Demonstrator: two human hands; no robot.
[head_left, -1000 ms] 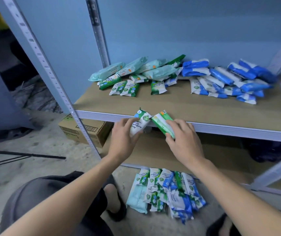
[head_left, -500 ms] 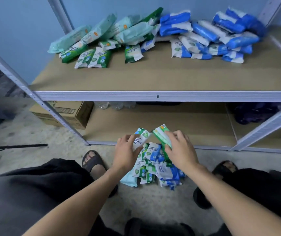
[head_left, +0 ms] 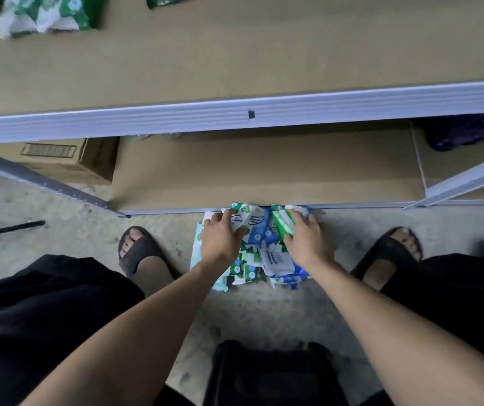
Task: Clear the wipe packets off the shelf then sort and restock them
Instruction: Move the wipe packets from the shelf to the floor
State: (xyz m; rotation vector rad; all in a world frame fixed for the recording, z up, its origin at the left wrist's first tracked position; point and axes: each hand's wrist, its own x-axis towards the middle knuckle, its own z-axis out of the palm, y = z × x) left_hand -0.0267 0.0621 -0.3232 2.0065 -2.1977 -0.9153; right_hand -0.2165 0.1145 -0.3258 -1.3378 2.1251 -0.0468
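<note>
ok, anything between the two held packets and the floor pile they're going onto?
Nothing visible. The left hand grips a white-green packet and the right hand grips a green packet. Both packets sit directly over the pile on the floor, by the lower shelf front edge.

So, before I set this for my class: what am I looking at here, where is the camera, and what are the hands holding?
There is no machine here. A person wears a wide-angle camera on the head, so you look down at their own two hands. The left hand grips a white-and-green packet, and the right hand grips a green packet. Both hands are low over a pile of wipe packets on the concrete floor, between two sandalled feet. Above is the upper shelf, with a few green-and-white packets at the top of the picture. Under it is the lower shelf, and a cardboard box shows at the left.
</note>
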